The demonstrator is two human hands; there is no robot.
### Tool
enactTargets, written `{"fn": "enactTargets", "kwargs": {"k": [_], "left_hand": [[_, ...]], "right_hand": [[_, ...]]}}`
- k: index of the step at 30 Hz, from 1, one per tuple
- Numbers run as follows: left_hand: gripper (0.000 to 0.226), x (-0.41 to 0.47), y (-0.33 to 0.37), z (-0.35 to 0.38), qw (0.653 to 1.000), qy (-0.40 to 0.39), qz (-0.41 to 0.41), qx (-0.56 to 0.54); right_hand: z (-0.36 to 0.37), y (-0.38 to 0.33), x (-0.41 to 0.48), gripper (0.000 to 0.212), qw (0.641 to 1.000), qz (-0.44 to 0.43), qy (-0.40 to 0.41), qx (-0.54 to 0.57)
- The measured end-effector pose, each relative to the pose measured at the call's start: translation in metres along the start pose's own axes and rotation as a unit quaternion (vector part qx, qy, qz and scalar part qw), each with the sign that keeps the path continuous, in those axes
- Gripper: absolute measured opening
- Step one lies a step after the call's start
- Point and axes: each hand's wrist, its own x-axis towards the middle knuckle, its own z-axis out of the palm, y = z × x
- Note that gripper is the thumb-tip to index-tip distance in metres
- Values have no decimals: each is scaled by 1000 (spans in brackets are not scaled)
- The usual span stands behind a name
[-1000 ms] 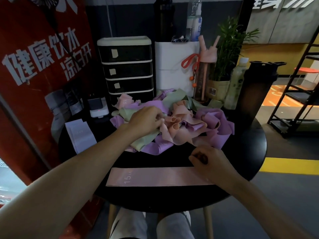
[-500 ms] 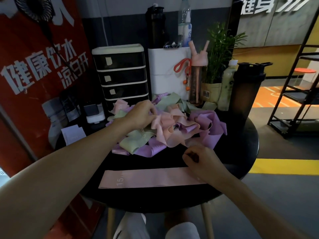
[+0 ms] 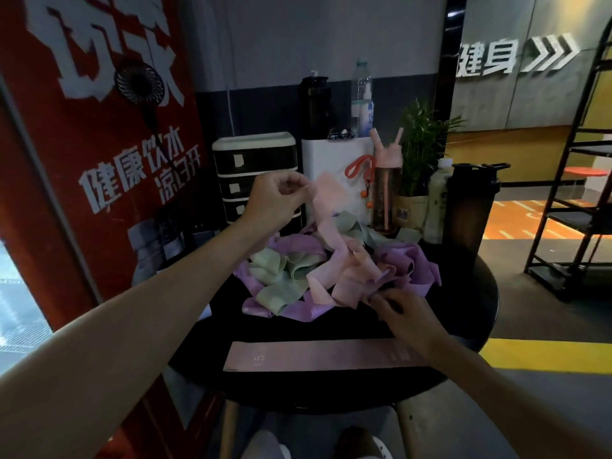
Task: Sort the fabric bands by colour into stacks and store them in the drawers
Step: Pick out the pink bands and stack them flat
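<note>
A pink band point(image 3: 331, 220), judged light, soft and limp and best taken by an end, is pinched at its top by the left hand point(image 3: 276, 197) above the pile point(image 3: 284, 276) on the table point(image 3: 463, 313), the rest draped into it. The right hand point(image 3: 409, 314) is curled against pink fabric at the pile's near edge; a grip cannot be confirmed.

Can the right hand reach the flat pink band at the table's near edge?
Probably yes: the right hand touches the pile, its wrist above the right end of the flat pink band, with nothing between.
</note>
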Motion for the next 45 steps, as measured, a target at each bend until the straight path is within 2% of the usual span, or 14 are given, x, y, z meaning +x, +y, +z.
{"fn": "enactTargets", "kwargs": {"k": [4,7,8,10,12,14,18,20,23,26,30,36,40,45], "left_hand": [[3,-2,14,6,1000,-16,-4,-17],[4,-3,25,14,999,-23,-3,-34],[5,-3,30,16,999,-25,0,-39],[5,-3,38,16,998,-28,5,-48],[4,-2,43,13,998,-25,5,-51],[7,-2,48,8,998,-27,-3,-52],[27,1,53,-5,996,-61,-20,-60],[21,0,55,-8,997,-62,-17,-53],[14,-4,59,-10,997,-52,-12,-49],[8,-6,63,-14,997,-43,-8,-68],[17,-11,61,-25,997,3,-16,-77],[11,-18,46,-46,993,57,-52,-93],[14,-27,28,-64,984,93,-88,-125],[11,-52,1,-83,971,132,-129,-152]], "right_hand": [[-14,-42,12,18,994,10,18,105],[-27,-86,32,31,984,-15,64,168],[-30,-100,39,27,980,-34,71,184],[-35,-125,50,14,976,-57,97,185],[-39,-140,58,27,973,-71,141,168],[-42,-148,64,29,969,-94,153,172],[-45,-157,67,26,970,-116,124,173],[-43,-161,63,25,969,-122,113,183],[-39,-162,56,20,961,-93,63,255],[-35,-159,49,32,950,-50,-18,307],[-19,-147,36,37,950,-13,-70,304],[-10,-122,13,14,937,-3,-130,323],[-14,-95,-2,29,947,17,-170,272],[-31,-59,-27,27,952,70,-169,246]]}}
